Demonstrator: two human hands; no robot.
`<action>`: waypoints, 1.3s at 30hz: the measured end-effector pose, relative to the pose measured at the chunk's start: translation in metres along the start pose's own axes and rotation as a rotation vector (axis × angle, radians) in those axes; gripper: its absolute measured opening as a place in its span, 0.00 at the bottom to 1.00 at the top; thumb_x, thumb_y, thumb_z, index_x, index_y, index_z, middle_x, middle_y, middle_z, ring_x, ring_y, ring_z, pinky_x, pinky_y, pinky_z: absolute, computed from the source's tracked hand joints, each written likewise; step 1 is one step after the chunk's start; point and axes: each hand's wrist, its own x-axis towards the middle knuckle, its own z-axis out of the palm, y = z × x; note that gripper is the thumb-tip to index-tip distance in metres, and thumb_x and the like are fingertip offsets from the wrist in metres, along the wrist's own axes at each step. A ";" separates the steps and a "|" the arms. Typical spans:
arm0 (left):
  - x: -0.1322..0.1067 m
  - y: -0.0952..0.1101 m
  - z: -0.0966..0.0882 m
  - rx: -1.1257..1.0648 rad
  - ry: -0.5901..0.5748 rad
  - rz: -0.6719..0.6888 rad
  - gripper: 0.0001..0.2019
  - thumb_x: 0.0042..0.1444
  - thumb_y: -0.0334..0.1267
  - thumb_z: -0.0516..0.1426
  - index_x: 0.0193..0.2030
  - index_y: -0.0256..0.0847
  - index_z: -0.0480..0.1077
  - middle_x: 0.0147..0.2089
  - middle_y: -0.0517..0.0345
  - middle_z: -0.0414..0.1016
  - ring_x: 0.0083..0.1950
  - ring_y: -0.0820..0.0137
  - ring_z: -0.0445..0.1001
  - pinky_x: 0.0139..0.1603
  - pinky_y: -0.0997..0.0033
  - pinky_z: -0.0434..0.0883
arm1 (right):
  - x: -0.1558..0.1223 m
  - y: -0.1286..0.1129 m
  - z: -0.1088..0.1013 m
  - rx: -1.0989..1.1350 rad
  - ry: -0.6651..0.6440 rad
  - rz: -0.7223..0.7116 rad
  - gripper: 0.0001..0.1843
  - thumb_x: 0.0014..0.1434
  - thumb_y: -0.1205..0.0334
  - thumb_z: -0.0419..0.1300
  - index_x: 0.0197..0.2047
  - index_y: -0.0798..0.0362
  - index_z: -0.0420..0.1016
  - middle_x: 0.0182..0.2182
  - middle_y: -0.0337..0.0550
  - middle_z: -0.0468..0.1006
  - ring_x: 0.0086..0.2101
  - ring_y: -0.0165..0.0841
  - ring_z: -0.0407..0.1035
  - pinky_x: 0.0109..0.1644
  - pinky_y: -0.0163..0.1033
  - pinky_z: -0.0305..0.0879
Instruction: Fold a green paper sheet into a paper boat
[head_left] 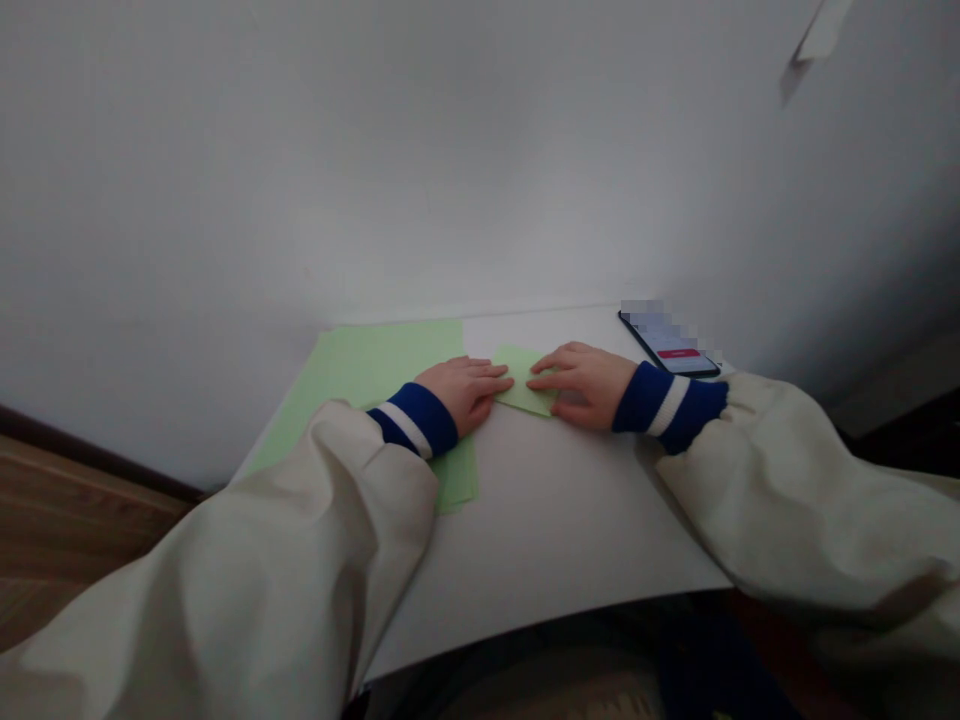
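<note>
A small folded piece of pale green paper (523, 382) lies flat on the white tabletop (547, 530), between my two hands. My left hand (461, 392) rests palm down, its fingertips touching the paper's left edge. My right hand (581, 385) lies flat with its fingers on the paper's right part. A larger sheet of pale green paper (367, 375) lies under and beyond my left hand and forearm. Blue ribbed cuffs and cream sleeves cover both wrists and forearms.
A smartphone (667, 345) with a lit screen lies at the far right of the table, against a white wall (375, 150). The table's near edge curves below my arms. A wooden floor (67, 520) shows at the lower left.
</note>
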 end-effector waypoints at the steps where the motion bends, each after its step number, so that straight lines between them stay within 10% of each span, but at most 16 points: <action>1: 0.000 0.000 0.000 -0.006 -0.009 -0.005 0.19 0.57 0.36 0.48 0.55 0.42 0.67 0.59 0.55 0.67 0.59 0.65 0.65 0.60 0.59 0.60 | -0.002 0.003 0.002 0.010 0.008 -0.016 0.23 0.53 0.57 0.56 0.52 0.54 0.72 0.51 0.53 0.70 0.49 0.40 0.63 0.53 0.48 0.58; 13: 0.002 -0.005 -0.001 -0.009 0.048 0.099 0.19 0.59 0.50 0.50 0.48 0.42 0.72 0.51 0.54 0.73 0.49 0.65 0.71 0.52 0.63 0.66 | 0.003 0.000 -0.003 0.005 -0.041 -0.075 0.19 0.60 0.53 0.51 0.48 0.52 0.74 0.46 0.46 0.76 0.42 0.34 0.69 0.48 0.42 0.64; 23: 0.002 -0.001 -0.005 0.029 0.051 0.258 0.17 0.64 0.42 0.44 0.45 0.43 0.72 0.48 0.56 0.75 0.46 0.69 0.72 0.48 0.68 0.68 | 0.005 -0.011 -0.008 0.007 -0.019 -0.088 0.18 0.62 0.54 0.48 0.43 0.53 0.76 0.41 0.44 0.78 0.39 0.32 0.70 0.46 0.39 0.65; 39: 0.001 0.005 -0.004 -0.044 0.165 0.048 0.11 0.55 0.36 0.48 0.36 0.41 0.71 0.37 0.57 0.76 0.37 0.70 0.75 0.35 0.73 0.69 | 0.001 -0.015 -0.015 -0.195 -0.093 0.130 0.15 0.58 0.58 0.49 0.38 0.50 0.77 0.35 0.43 0.78 0.35 0.33 0.69 0.34 0.36 0.58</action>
